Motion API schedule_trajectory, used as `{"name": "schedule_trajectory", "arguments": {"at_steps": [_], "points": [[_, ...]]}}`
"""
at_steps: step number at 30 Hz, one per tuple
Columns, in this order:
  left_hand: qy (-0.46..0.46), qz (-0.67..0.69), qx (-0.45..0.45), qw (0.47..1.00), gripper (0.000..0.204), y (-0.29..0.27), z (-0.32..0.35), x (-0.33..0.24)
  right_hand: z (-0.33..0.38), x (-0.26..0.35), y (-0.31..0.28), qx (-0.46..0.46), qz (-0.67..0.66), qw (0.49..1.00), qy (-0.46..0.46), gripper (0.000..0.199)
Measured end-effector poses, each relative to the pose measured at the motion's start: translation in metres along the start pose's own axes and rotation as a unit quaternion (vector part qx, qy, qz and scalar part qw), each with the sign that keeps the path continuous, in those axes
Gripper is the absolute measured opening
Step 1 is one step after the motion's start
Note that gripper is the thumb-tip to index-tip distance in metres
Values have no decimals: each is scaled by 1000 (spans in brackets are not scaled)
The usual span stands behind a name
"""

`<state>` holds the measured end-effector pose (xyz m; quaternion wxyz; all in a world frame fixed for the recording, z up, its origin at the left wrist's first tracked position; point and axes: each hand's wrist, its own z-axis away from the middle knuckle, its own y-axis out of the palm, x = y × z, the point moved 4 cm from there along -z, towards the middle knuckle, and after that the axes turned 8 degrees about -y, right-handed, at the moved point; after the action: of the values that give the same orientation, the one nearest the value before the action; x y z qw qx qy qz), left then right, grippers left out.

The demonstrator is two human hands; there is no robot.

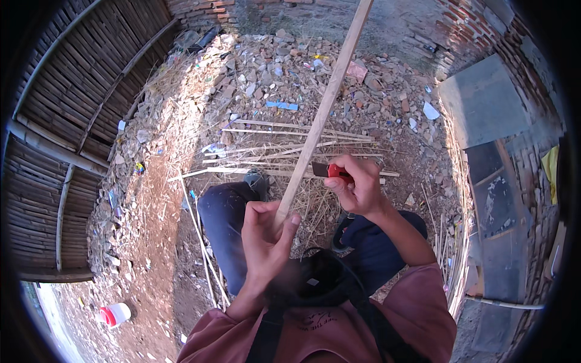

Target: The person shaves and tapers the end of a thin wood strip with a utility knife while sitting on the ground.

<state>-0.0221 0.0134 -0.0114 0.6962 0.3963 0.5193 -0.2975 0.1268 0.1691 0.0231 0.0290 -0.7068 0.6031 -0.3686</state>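
Rough ground with straw and broken stones spreads out around you. Right in front of you is a long, flat wooden stick, slanting away, its far end past the top of the view. Your left grip holds its near end, pinched between thumb and fingers. Your right grip is wrapped around a cutter with a red handle and a dark, flat blade. The blade is just beside the stick; I can't tell if they touch. Under the stick, thin pale strips lie in a loose pile, some crossing others. Your bent legs, in dark blue, are on both sides. Farther off, a blue scrap lies on the stones. To your left is a bamboo wall, with a red and white tub lying near it. To your right is a big grey sheet.
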Motion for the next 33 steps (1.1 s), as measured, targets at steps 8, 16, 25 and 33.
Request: {"name": "schedule_trajectory", "arguments": {"at_steps": [8, 16, 25, 33], "points": [[29, 70, 56, 996, 50, 1, -5, -6, 11, 17, 33, 140, -38, 985, -90, 23], [47, 18, 37, 998, 47, -6, -5, 8, 10, 14, 36, 135, -80, 983, -96, 22], [93, -28, -4, 995, 44, -3, -11, 6, 15, 15, 39, 97, -6, 991, -89, 29], [108, -15, -54, 993, 37, -4, -11, 0, 10, 22, 38, 72, 14, 995, -74, 19]]}}
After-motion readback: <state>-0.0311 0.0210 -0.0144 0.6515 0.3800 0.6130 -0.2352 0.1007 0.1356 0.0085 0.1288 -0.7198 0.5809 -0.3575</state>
